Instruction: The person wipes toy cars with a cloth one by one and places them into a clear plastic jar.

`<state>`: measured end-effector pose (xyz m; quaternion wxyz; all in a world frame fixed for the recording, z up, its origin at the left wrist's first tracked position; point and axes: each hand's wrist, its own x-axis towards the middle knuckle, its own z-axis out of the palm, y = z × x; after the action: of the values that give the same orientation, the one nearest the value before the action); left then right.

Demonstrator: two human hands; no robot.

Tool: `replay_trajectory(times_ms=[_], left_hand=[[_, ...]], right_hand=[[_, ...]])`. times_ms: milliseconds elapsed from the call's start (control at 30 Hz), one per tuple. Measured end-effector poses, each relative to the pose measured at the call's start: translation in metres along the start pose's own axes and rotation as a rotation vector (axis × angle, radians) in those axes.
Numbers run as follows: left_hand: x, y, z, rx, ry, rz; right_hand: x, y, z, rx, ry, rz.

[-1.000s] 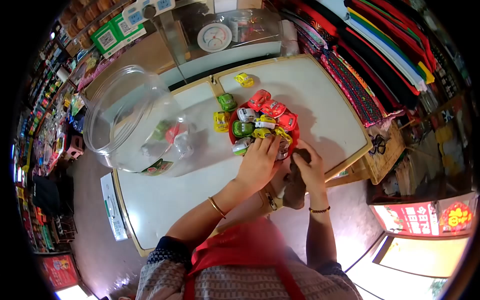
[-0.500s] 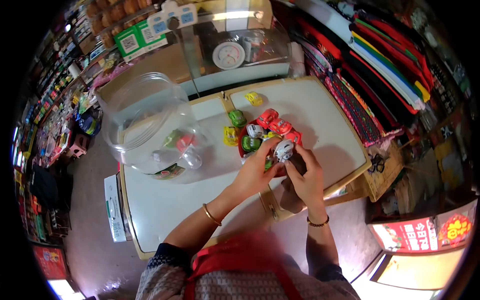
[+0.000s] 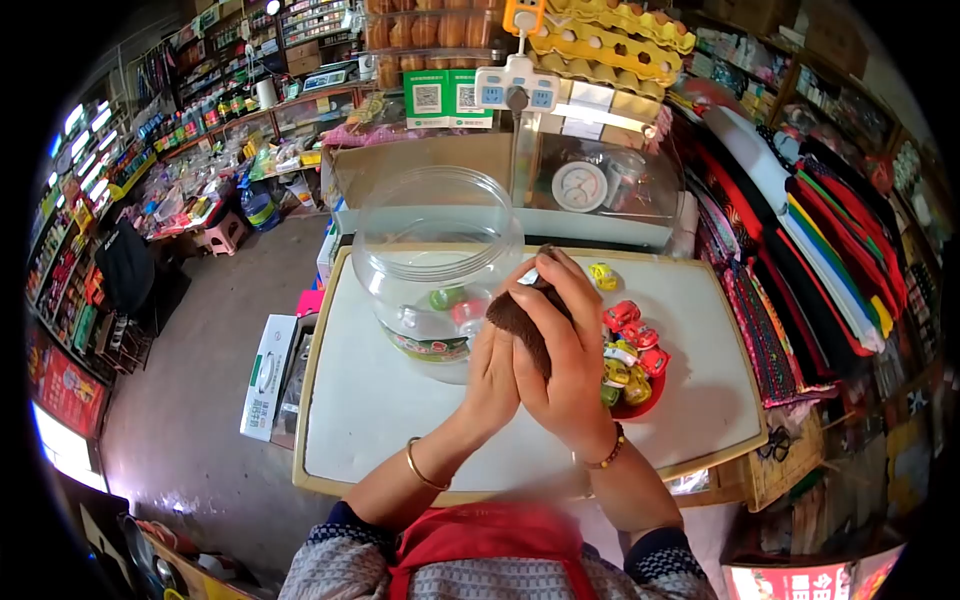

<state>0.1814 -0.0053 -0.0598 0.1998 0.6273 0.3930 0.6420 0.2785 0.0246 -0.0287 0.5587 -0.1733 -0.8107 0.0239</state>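
Note:
A brown cloth is held between both hands above the table, beside the jar. My left hand is closed on its lower left side, and my right hand wraps over it from the right. Between the fingers at the top, a small bit of a white toy car shows; the cloth and fingers hide the rest. Right of my hands, a red bowl holds several red, green, yellow and white toy cars. One yellow toy car sits behind it. The large clear plastic jar contains a few toy cars.
The white table has a raised wooden edge. At its back stand a glass case with a round dial and a power strip. Folded fabrics are stacked to the right. A white box stands at the left.
My hands have moved left from over the red bowl to beside the jar. The brown cloth, earlier hanging under my right hand, is now around the white toy car. The camera has tilted up.

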Motion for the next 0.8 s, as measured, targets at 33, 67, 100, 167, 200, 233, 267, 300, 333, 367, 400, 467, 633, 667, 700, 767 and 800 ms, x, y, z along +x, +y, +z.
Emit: replay_trajectory(times_ms=[33, 67, 100, 167, 200, 233, 267, 300, 333, 367, 400, 467, 633, 667, 700, 767, 800], left_hand=[[-0.002, 0.004, -0.003, 0.155, 0.046, 0.055], [-0.002, 0.002, -0.007, 0.009, 0.027, -0.017], [-0.005, 0.002, -0.010, -0.136, 0.002, -0.097], [-0.006, 0.007, -0.010, 0.066, 0.002, 0.163], [-0.007, 0.007, -0.011, 0.014, 0.005, 0.103], [-0.008, 0.008, -0.010, -0.039, 0.012, 0.045], [-0.007, 0.009, -0.004, -0.211, 0.095, -0.025], [-0.003, 0.018, -0.006, -0.245, 0.130, -0.087], [0.000, 0.018, -0.006, -0.213, 0.142, -0.034], [0.002, 0.018, -0.007, -0.178, 0.149, 0.019], [0.002, 0.018, -0.007, -0.180, 0.145, 0.018], [-0.001, 0.018, -0.007, -0.111, 0.065, -0.009], [-0.007, 0.007, -0.015, -0.096, -0.137, -0.083], [-0.005, 0.006, -0.016, -0.111, -0.157, -0.036], [-0.003, 0.003, -0.016, -0.111, -0.154, -0.033], [0.001, -0.002, -0.017, 0.001, -0.070, 0.171], [0.005, -0.003, -0.025, 0.148, -0.131, 0.249]], right_hand=[[0.001, 0.003, 0.006, 0.053, 0.034, -0.009], [0.006, 0.006, 0.006, 0.056, 0.033, -0.015], [0.009, 0.010, 0.003, 0.274, 0.029, 0.276], [0.019, 0.014, -0.005, 0.560, 0.015, 0.661], [0.016, 0.011, -0.003, 0.533, 0.065, 0.557], [0.010, 0.007, 0.000, 0.503, 0.112, 0.450], [0.001, 0.007, 0.007, 0.390, 0.132, 0.308], [-0.010, 0.004, 0.015, 0.276, 0.149, 0.170], [-0.016, -0.008, 0.017, 0.185, 0.124, 0.145], [-0.022, -0.006, 0.020, 0.142, 0.138, 0.060], [-0.021, -0.004, 0.017, 0.118, 0.127, 0.041], [-0.013, -0.001, 0.007, 0.134, 0.099, 0.082], [0.010, 0.003, -0.018, 0.552, -0.028, 0.556], [0.006, 0.001, -0.012, 0.428, 0.039, 0.489], [0.002, -0.001, -0.007, 0.302, 0.088, 0.330], [-0.001, -0.001, -0.005, 0.082, 0.073, 0.015], [-0.002, -0.001, -0.006, 0.002, 0.058, -0.105]])
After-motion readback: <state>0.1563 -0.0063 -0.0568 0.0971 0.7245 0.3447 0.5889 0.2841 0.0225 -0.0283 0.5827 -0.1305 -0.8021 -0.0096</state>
